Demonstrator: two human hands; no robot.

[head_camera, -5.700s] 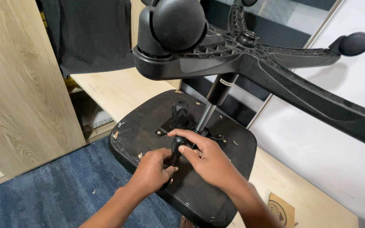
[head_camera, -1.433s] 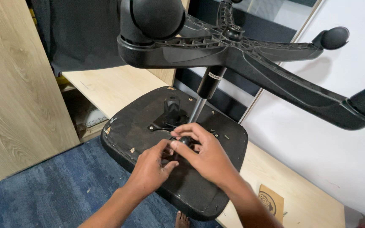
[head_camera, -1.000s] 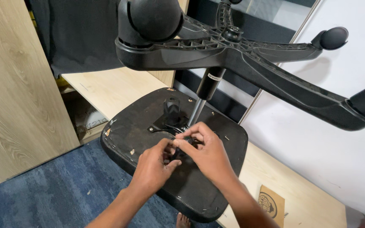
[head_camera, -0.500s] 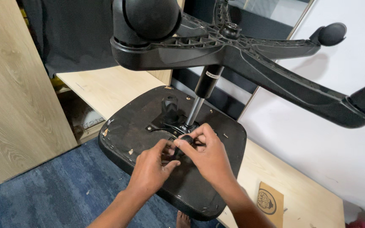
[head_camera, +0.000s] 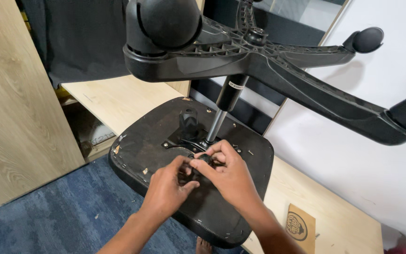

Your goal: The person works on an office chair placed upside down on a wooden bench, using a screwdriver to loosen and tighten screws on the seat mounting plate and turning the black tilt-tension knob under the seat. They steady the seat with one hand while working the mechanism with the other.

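An office chair lies upside down, its black seat underside facing me. The gas cylinder rises from the seat's metal mechanism plate to the black star base with castor wheels overhead. My left hand and my right hand meet at the plate just in front of the cylinder. Both pinch a small black knob or lever end there. My fingers hide most of that part.
A light wooden panel stands at the left, a wooden bench top runs behind and under the seat. Blue carpet covers the floor. A white wall is at the right. A small brown card lies on the wood.
The view has shifted slightly. My hands stay at the same spot on the mechanism, with the fingers of both closing tighter around the small black part.
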